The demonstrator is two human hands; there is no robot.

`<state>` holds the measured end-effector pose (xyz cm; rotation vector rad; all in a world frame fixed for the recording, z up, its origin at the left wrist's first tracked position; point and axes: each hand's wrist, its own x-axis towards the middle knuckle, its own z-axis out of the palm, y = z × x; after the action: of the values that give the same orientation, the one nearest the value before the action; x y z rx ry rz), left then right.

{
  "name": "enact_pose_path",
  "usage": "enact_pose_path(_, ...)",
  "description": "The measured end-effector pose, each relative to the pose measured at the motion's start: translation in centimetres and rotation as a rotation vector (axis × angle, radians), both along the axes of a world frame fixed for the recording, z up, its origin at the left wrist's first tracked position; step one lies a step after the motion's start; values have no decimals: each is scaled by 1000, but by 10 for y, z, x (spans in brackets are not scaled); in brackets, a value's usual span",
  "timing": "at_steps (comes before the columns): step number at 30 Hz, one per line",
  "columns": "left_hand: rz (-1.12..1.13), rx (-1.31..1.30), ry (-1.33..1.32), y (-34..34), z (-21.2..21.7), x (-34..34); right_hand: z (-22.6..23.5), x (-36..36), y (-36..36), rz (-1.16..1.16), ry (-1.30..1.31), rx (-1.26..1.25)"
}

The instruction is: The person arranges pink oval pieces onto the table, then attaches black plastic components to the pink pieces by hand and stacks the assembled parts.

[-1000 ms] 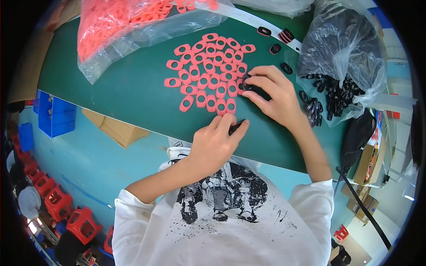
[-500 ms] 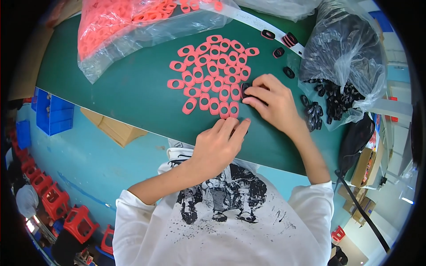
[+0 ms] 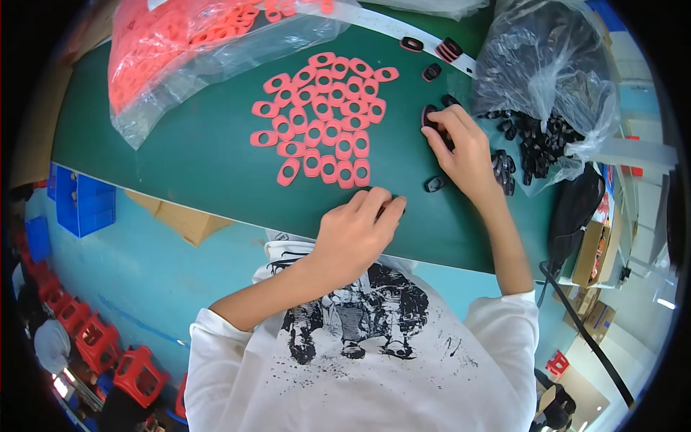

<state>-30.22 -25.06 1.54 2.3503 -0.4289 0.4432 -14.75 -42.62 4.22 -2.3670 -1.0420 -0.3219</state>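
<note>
The right hand [image 3: 461, 147] reaches out over the green bench [image 3: 194, 155], its fingers [image 3: 437, 129] curled down around a small black oval ring with a pink edge [image 3: 429, 114], which sits on the bench just right of the spread of pink oval gaskets [image 3: 324, 119]. Those pink pieces lie flat in loose rows, touching or overlapping one another, in the middle of the bench. The left hand [image 3: 356, 234] rests near the bench's front edge, below the pink spread; its fingers are bent down onto the surface, with something dark just showing at the fingertips, though I cannot tell whether they grip it. One loose black ring [image 3: 434, 184] lies on the bench between the two hands, just beside the right wrist. To the right, a clear plastic bag [image 3: 547, 65] spills a heap of black rings [image 3: 536, 140] onto the bench close to the right hand. At the far left corner lies another clear bag filled with pink gaskets [image 3: 180, 43]. A white strip [image 3: 403, 29] runs along the far side, with a few black rings on it. Below the bench, blue bins [image 3: 83, 201] and red stools [image 3: 108, 353] stand on the floor.
</note>
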Motion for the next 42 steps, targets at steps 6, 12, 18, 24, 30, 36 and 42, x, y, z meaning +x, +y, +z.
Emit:
enact_pose_path(6,-48,2,12,-10,0,6,19,-21,-19,-47,290,-54)
enact_pose_path(12,-37,-55,-37,-10,-2,6,31,-53,-17,206,290,-307)
enact_pose_path(18,-14,-183,-44,-8,-2,6,30,-33,4,211,479,-117)
enact_pose_path(24,-3,-239,-50,-8,-4,7,29,8,35,300,375,107)
enact_pose_path(30,14,-293,-8,-9,-1,4,28,31,51,167,501,-44)
enact_pose_path(36,9,-298,0,-8,-1,4,21,30,59,204,549,109)
enact_pose_path(42,7,-330,-23,-7,-1,4,28,29,64,287,491,24)
